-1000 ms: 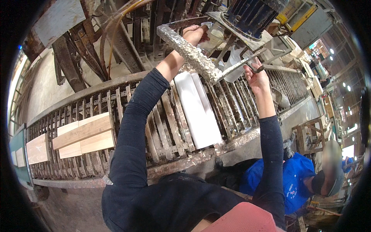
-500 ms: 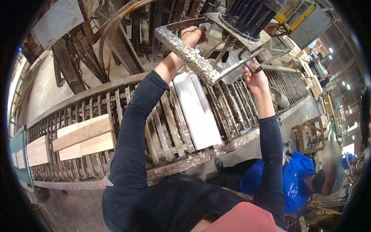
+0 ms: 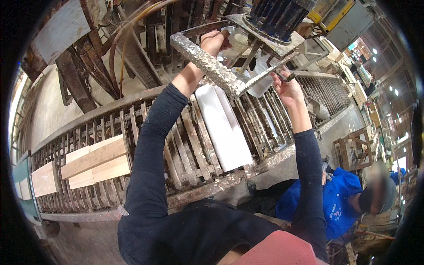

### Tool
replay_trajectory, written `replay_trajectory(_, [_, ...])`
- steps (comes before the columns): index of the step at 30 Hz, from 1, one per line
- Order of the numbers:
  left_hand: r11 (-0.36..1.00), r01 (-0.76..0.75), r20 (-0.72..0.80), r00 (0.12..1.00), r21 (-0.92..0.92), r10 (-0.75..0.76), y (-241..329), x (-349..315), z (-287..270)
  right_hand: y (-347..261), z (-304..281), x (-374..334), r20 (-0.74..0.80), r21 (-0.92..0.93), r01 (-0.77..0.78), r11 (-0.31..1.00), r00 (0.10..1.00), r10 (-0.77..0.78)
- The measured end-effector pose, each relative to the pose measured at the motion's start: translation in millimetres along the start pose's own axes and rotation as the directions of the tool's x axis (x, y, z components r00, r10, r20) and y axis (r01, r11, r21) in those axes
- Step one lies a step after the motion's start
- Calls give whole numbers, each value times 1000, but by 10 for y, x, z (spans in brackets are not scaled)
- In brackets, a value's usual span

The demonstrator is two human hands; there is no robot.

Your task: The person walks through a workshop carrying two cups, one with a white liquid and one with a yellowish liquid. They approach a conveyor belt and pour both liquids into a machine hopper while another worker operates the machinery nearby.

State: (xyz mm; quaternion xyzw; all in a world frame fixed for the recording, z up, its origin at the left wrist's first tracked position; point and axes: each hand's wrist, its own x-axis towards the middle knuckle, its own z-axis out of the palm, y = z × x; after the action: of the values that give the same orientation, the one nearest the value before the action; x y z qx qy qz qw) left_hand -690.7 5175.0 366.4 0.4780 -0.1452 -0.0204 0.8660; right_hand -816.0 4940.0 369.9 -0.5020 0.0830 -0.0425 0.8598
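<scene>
- The crusted metal frame point(image 3: 207, 62) is the landmark; pale, flaky residue coats its near bar, and the far part of the slatted bed point(image 3: 183, 154) shows beyond and around it.
- The left hand point(image 3: 213, 43) reaches over the frame's near bar on the left, fingers curled around a brown stub point(image 3: 225, 33) that pokes out past them.
- The right hand point(image 3: 289, 90) is at the frame's right end, palm partly turned up, fingers bent around a small dark piece point(image 3: 289, 78); its exact kind is unclear.
- A dark blue ribbed motor point(image 3: 274, 22) sits on a plate at the frame's far right.
- Inside the frame's outline, a clear container point(image 3: 238, 43) shows just right of the left hand, and a whitish translucent container point(image 3: 261, 73) nearer the right hand.
- A long white piece point(image 3: 225, 137) lies across the slatted bed on the near side of the frame, its far end close to the near bar in view.
- Pale wooden boards point(image 3: 97, 161) lie on the same bed, well left of the frame.
- A co-worker in a blue shirt point(image 3: 338, 203) is well to the near right of the frame.
</scene>
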Motion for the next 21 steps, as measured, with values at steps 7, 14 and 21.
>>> replay_trajectory(7, [998,-13,-2,1000,-63,13,-39,18,9,9,-37,-5,24,26,-10,1000,1000,9])
replay_trajectory(14, [996,-45,28,998,-76,47,-54,49,-35,15,-71,-6,63,50,-11,999,998,8])
replay_trajectory(21, [998,2,-2,1000,-65,-2,-30,37,-10,-8,-71,-22,83,73,-32,997,996,26])
